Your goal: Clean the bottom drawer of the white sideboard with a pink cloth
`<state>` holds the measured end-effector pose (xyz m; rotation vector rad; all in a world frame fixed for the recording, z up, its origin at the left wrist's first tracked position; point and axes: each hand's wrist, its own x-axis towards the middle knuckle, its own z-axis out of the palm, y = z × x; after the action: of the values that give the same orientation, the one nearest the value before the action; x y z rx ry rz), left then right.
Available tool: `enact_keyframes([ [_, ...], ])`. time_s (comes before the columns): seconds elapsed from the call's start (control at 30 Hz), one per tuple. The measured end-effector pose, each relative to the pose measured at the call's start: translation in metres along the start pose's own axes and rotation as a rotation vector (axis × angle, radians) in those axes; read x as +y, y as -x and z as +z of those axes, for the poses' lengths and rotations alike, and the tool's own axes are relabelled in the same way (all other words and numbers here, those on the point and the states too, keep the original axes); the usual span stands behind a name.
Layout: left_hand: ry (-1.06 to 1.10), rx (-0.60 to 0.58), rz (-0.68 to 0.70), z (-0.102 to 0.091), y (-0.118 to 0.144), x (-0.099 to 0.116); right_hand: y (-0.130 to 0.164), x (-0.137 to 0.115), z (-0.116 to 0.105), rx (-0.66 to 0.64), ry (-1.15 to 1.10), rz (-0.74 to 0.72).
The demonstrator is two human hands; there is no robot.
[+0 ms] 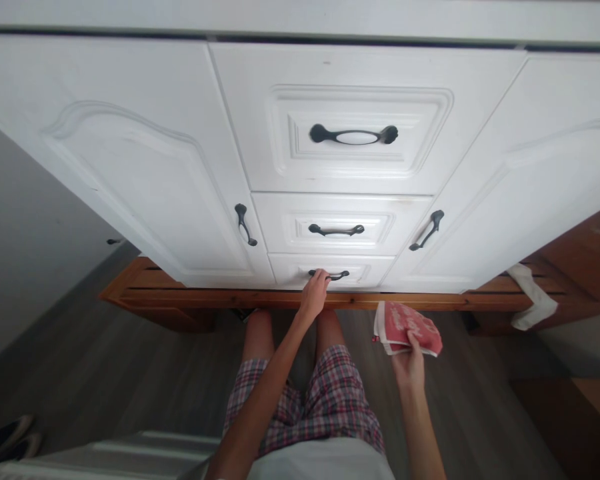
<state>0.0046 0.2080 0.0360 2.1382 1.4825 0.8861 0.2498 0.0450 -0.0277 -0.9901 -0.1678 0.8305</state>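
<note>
My left hand (314, 291) reaches down to the bottom drawer (290, 270) of a white cabinet and its fingers curl around the dark metal handle (336, 275). The drawer looks shut. My right hand (408, 362) is lower and to the right, holding a folded red cloth with white print (406, 327). Two more drawers sit above: a middle drawer (280, 223) and a tall top drawer (260, 120), each with a dark handle.
White cabinet doors flank the drawers: a left door (130, 167) and a right door (530, 187). The cabinet stands on a wooden base (180, 297). A white cloth (533, 297) lies on wood at the right. Dark shoes (5, 440) sit on the grey floor.
</note>
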Motion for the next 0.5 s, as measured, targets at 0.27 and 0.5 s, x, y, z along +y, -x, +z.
enact_keyframes([
  [0.27,0.127,0.094,0.017,0.01,0.003,-0.001,-0.06,-0.011,0.115,0.074,0.287,-0.171],
  [0.5,0.233,0.242,-0.109,0.015,0.091,-0.032,-0.069,0.029,0.192,0.069,0.512,-0.326],
])
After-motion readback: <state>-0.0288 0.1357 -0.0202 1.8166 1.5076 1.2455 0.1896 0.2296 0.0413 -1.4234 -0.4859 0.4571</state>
